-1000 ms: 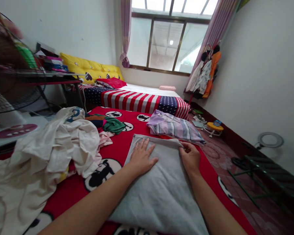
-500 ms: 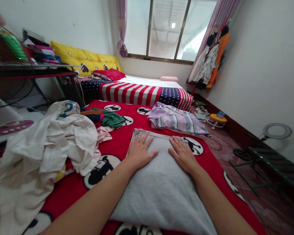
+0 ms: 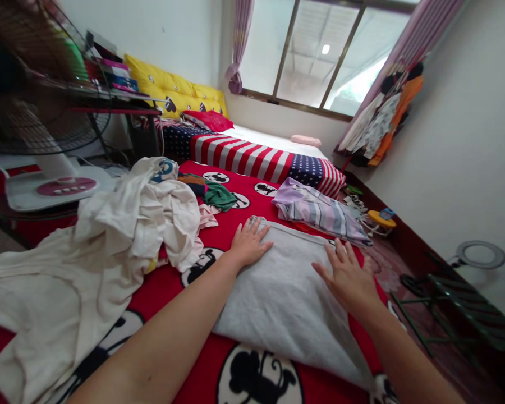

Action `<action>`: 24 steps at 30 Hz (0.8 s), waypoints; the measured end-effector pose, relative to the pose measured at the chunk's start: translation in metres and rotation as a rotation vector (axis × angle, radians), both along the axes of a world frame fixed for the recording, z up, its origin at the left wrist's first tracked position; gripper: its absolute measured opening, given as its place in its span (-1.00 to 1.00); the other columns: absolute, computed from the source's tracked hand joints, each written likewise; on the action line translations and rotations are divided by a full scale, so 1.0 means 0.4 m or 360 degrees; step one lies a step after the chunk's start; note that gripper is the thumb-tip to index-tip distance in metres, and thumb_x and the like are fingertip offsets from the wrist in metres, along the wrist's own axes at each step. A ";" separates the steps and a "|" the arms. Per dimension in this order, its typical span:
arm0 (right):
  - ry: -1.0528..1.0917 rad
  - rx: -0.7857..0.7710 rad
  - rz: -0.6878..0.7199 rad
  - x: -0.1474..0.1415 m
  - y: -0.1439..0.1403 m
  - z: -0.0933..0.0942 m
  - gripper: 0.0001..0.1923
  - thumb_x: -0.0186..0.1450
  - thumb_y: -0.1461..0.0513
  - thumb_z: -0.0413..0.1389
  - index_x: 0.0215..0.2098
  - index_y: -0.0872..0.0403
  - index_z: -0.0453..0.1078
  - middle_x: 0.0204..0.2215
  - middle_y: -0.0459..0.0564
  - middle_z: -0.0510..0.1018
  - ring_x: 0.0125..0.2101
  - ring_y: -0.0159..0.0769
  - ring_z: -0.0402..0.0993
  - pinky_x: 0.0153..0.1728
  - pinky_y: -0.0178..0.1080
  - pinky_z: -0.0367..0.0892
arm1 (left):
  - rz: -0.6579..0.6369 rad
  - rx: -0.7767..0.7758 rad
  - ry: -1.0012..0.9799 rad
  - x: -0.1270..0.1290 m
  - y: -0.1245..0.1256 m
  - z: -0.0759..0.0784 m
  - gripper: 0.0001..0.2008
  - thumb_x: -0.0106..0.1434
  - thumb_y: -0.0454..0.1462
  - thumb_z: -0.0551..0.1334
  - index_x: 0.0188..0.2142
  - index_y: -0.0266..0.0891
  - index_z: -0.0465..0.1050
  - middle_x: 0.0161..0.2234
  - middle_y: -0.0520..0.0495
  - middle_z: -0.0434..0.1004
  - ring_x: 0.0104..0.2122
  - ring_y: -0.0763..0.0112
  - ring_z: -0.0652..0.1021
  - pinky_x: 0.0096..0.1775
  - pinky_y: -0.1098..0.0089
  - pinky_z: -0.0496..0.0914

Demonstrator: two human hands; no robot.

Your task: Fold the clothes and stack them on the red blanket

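Both my bare forearms stretch forward from the bottom of the view, the left one coming in from the lower left, the right one from the lower right. My left hand (image 3: 248, 242) lies palm down, flat, fingers together and pointing ahead, wrist straight. My right hand (image 3: 348, 277) is also palm down with its fingers spread apart and lifted a little at the tips, the wrist bent slightly upward. Neither hand grips anything; they sit well apart.

Both forearms are bare, no sleeves, rings or watch showing.
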State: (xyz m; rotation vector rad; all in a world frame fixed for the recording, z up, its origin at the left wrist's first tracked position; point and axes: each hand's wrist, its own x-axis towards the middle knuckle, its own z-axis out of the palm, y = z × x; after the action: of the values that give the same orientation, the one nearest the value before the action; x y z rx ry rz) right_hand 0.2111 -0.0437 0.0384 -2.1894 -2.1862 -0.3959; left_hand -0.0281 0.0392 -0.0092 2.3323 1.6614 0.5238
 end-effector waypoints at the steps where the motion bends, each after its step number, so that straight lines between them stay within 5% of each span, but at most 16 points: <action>1: 0.0020 0.0019 0.0193 -0.012 -0.034 0.004 -0.34 0.37 -0.05 -0.14 0.34 0.04 0.00 0.36 0.07 -0.09 0.34 -0.02 -0.23 0.23 0.27 -0.22 | -0.0006 0.0003 -0.0011 -0.002 0.001 -0.001 -0.38 0.31 0.09 -0.03 0.31 0.01 0.05 0.38 -0.06 -0.19 0.33 -0.03 -0.10 0.25 -0.05 -0.14; 4: 0.0121 -0.0096 0.0661 -0.005 -0.125 -0.042 -0.37 0.38 -0.06 -0.17 0.37 -0.15 -0.13 0.38 -0.08 -0.14 0.35 -0.14 -0.26 0.25 0.15 -0.12 | -0.0022 0.0013 -0.0055 -0.006 0.000 -0.004 -0.37 0.30 0.11 -0.03 0.31 0.00 0.06 0.38 -0.07 -0.18 0.33 -0.04 -0.11 0.25 -0.05 -0.16; 9: 0.0188 -0.0160 0.0307 0.088 -0.186 -0.136 -0.37 0.38 -0.05 -0.17 0.36 -0.10 -0.10 0.36 0.04 -0.06 0.32 -0.04 -0.11 0.18 0.24 0.03 | -0.0037 0.0003 -0.0121 -0.009 -0.004 -0.005 -0.37 0.29 0.10 0.01 0.29 0.00 0.11 0.37 -0.06 -0.16 0.33 -0.02 -0.10 0.26 -0.03 -0.18; 12: 0.0121 -0.0074 0.0291 0.064 -0.202 -0.111 -0.34 0.35 -0.07 -0.12 0.35 -0.06 -0.04 0.33 0.11 0.03 0.30 0.04 -0.04 0.17 0.31 -0.02 | -0.0032 0.0001 -0.0145 -0.010 -0.004 -0.004 -0.37 0.29 0.10 0.02 0.28 -0.01 0.12 0.37 -0.06 -0.15 0.33 -0.02 -0.10 0.26 -0.04 -0.17; 18: 0.0058 -0.0203 0.1150 -0.077 -0.253 -0.080 -0.22 0.32 -0.05 -0.02 0.39 -0.08 -0.23 0.34 0.05 -0.06 0.31 0.06 -0.12 0.15 0.26 0.10 | -0.0013 0.0063 -0.0368 -0.019 0.004 -0.007 -0.45 0.28 -0.02 0.13 0.22 -0.11 0.24 0.33 -0.10 0.03 0.31 0.05 0.02 0.26 0.01 -0.08; 24: -0.0034 -0.0032 0.1139 -0.086 -0.247 -0.107 -0.43 0.32 0.31 0.00 0.29 -0.07 0.12 0.25 -0.03 0.19 0.22 -0.07 0.18 0.04 -0.02 0.39 | 0.0161 0.0210 -0.1063 -0.028 0.027 -0.005 -0.67 0.28 -0.28 0.16 0.03 -0.24 0.46 0.07 -0.17 0.47 0.11 0.27 0.41 0.17 0.27 0.23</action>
State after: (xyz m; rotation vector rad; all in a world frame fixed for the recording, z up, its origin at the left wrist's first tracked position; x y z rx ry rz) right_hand 0.1769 -0.1424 -0.0046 -1.2580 -2.7674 -0.3536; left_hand -0.0392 0.0500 -0.0113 1.8398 1.4388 1.2939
